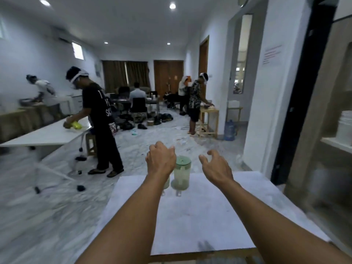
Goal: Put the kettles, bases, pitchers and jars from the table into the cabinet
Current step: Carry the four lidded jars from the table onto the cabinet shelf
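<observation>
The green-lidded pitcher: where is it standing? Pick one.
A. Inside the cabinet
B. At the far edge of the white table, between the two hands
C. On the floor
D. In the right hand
B: the pitcher stands on the table, with the left hand and right hand on either side of it.

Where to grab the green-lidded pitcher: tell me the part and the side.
Wrap the right hand around the pitcher body below the lid, coming from its open right side. It stands upright, and the left hand crowds its left. Its handle seems to face you, low and blurred.
</observation>
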